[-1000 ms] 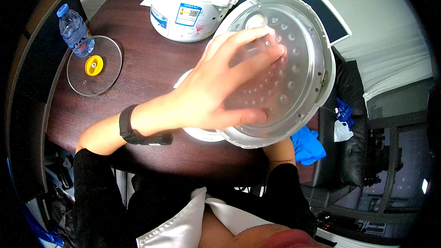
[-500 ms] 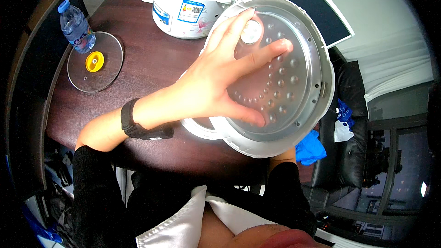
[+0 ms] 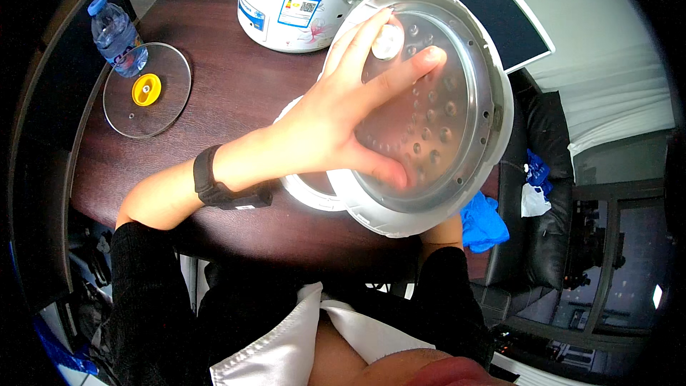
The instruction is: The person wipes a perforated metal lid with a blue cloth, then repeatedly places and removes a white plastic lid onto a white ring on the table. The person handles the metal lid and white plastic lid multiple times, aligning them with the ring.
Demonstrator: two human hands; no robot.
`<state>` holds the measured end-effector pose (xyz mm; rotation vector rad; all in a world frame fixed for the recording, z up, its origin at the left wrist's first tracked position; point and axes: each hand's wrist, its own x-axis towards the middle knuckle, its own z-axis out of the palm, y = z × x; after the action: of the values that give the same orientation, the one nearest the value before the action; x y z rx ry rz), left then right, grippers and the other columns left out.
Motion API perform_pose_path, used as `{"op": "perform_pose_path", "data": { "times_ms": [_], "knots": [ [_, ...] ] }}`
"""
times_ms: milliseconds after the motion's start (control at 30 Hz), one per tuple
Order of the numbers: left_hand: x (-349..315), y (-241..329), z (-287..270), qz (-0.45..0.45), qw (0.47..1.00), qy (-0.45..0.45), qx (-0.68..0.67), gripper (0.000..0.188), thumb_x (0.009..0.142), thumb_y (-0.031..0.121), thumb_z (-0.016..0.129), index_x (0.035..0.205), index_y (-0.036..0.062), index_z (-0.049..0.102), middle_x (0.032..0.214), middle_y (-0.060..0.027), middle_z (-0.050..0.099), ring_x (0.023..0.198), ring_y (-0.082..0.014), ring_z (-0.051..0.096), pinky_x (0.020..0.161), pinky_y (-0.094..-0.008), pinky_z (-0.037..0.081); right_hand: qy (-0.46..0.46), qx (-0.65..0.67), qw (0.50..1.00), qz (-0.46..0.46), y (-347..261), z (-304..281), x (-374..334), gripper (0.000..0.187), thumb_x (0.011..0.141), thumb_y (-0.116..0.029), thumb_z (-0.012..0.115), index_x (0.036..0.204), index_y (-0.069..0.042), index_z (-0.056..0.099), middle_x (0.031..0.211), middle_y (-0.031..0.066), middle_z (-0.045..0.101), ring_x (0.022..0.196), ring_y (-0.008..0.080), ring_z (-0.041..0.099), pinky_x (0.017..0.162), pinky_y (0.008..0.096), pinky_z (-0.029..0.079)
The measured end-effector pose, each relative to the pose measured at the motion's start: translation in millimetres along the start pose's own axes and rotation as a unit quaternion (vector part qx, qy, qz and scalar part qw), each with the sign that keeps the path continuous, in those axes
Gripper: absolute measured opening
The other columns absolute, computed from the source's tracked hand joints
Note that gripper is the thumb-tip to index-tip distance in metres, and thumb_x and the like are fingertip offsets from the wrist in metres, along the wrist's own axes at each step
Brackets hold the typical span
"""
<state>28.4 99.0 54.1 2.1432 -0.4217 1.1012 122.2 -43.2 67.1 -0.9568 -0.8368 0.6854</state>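
Observation:
My left hand (image 3: pixel 325 114) lies with its fingers spread over the dimpled metal inner plate of a round rice cooker lid (image 3: pixel 457 139). Thumb and fingertips touch that plate, near a small white round piece (image 3: pixel 386 42). The lid is tilted above the table, its inner side facing up. Only my right forearm (image 3: pixel 441 234) shows, below the lid's near edge; the right hand is hidden behind the lid. Partly covered by the lid, a white-rimmed round part (image 3: pixel 314 199) lies on the table. Beyond stands the white rice cooker body (image 3: pixel 275 23), open at the top.
On the left of the dark brown table (image 3: pixel 214 50) lies a glass lid (image 3: pixel 171 118) with a yellow knob, beside a water bottle (image 3: pixel 114 34). A black screen with a white frame (image 3: pixel 532 59) is at the back right. A blue bag (image 3: pixel 484 223) and black chair (image 3: pixel 547 243) are at right.
The rice cooker lid has shifted slightly up and left and tilted a little, with my left hand still spread on it.

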Motion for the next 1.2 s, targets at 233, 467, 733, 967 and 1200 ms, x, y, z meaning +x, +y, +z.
{"op": "perform_pose_path", "data": {
  "times_ms": [233,467,733,967,1200],
  "knots": [
    [6,-1,-11,-0.025,0.996,-0.029,-0.075,0.114,0.057,0.047,0.089,0.151,0.0191,0.029,0.152,-0.0309,0.015,0.140,-0.0472,0.024,0.113,-0.0476,0.025,0.000,-0.024,0.999,-0.045,15,-8,16,0.089,0.087,-0.075,0.030,0.140,-0.006,0.045,0.131,0.0062,0.053,0.119,0.0181,0.048,0.099,0.0339,0.037],
    [8,-2,-12,-0.031,0.993,-0.032,-0.106,0.116,0.057,0.027,0.091,0.149,0.0107,0.022,0.152,-0.0225,0.023,0.144,-0.0373,0.021,0.115,-0.0469,0.025,0.070,-0.037,0.996,-0.030,10,9,20,0.090,0.086,-0.077,0.028,0.133,-0.004,0.051,0.123,0.0058,0.058,0.111,0.0166,0.054,0.091,0.0319,0.042],
    [-2,-1,-7,-0.121,0.980,-0.032,-0.156,0.102,0.061,0.032,0.090,0.140,0.0073,0.031,0.135,-0.0205,0.044,0.128,-0.0350,0.045,0.104,-0.0406,0.042,-0.052,-0.206,0.977,0.023,0,-41,22,0.073,0.097,-0.060,0.027,0.140,-0.003,0.043,0.132,0.0127,0.054,0.118,0.0199,0.054,0.097,0.0353,0.046],
    [-16,9,-20,-0.255,0.916,-0.076,-0.299,0.074,0.077,0.016,0.078,0.141,0.0050,0.041,0.129,-0.0097,0.054,0.119,-0.0209,0.053,0.102,-0.0360,0.044,0.012,-0.303,0.953,-0.008,-11,-20,13,0.053,0.096,-0.050,0.051,0.078,-0.001,0.064,0.069,-0.0030,0.054,0.065,0.0061,0.047,0.058,0.0237,0.038],
    [-71,-11,-29,-0.406,0.484,0.005,-0.775,0.059,0.099,0.043,0.045,0.138,-0.0019,0.043,0.134,-0.0139,0.054,0.124,-0.0248,0.053,0.107,-0.0419,0.040,-0.078,-0.531,0.843,-0.038,5,-14,9,0.054,0.090,-0.052,0.059,0.079,0.000,0.070,0.062,0.0163,0.062,0.056,0.0261,0.062,0.057,0.0375,0.049]
  ]
}}
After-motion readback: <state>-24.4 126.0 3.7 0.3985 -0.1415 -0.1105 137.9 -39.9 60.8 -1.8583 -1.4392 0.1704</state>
